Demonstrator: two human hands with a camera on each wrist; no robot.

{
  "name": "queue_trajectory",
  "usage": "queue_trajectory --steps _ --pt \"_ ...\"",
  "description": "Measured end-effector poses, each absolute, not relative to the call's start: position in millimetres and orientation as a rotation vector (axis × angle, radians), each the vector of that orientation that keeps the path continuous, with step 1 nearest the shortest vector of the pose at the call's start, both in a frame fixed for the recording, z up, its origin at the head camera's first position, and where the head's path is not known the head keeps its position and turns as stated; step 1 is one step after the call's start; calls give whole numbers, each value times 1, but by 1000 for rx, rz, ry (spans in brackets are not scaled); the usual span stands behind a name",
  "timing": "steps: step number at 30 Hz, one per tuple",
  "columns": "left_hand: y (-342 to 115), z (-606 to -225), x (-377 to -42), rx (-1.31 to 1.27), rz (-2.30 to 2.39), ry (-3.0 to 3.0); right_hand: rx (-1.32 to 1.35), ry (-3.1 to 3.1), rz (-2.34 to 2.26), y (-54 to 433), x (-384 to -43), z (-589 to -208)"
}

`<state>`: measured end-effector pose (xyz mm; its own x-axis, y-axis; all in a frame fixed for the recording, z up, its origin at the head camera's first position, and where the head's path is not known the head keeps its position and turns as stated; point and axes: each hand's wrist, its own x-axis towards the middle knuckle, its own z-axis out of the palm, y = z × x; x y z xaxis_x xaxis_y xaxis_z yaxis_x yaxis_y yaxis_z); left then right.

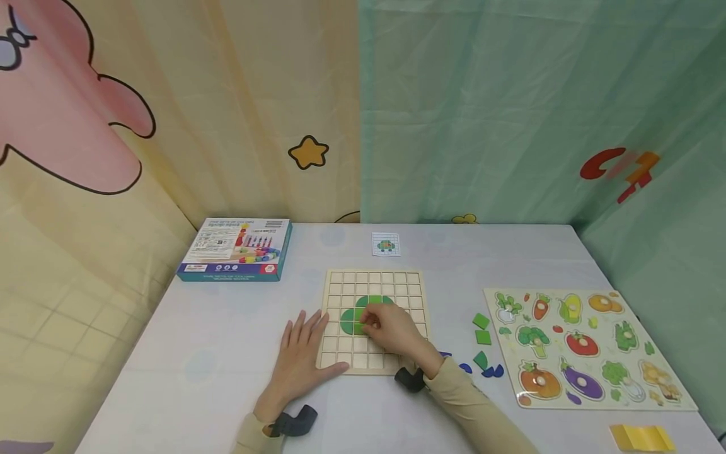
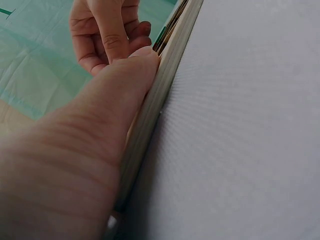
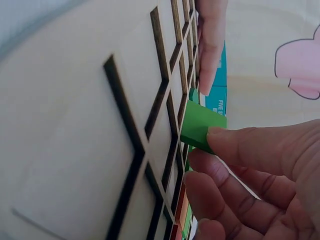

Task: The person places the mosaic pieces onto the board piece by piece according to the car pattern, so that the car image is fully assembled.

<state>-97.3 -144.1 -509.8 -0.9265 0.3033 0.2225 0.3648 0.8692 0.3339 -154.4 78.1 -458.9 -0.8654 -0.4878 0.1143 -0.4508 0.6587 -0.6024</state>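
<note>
Nearest the head camera, a beige sleeve is seen at the lower edge, and past it the right hand is held over the wooden board. A green square is pinched between its thumb and fingers; the piece is tilted against the grid, and whether it has been let into a cell cannot be told. The left hand is laid at the board's left side, fingers spread and holding nothing, its thumb rested on the near edge, by which the board is presumably steadied.

Green pieces are already set in several cells. Loose green squares and blue pieces are left to the right. On the picture card beyond the board, a mostly green figure is shown.

The step in hand is judged to be the placing of the green square, as the card is copied. Next, it should be levelled, lined up with the cell walls and pressed down before being released.
</note>
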Motion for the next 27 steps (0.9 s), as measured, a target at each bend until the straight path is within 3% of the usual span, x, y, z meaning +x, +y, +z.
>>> queue_trajectory --steps 27 --pt "-144 -510 -97 -506 -571 -2886 -745 2877 -938 75 -157 -456"
